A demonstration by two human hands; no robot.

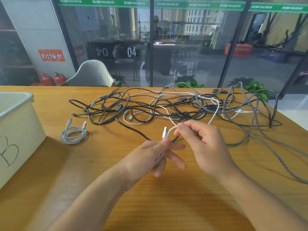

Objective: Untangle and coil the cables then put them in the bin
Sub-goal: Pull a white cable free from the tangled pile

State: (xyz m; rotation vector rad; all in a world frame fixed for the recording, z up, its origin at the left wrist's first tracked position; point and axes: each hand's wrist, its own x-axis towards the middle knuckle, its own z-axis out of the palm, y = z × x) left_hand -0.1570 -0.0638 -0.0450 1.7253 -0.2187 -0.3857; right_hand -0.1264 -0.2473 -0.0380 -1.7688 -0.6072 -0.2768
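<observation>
Both hands (146, 154) (205, 144) pinch a white cable (215, 114), partly hidden by fingers.

The desk (166, 197) is honey-yellow wood with fine grain. The bin (20, 124) is pale cream, marked with a black letter. The coiled cable (73, 135) is silvery white. The tangle (166, 105) mixes black, white and grey-and-black braided cables.
</observation>
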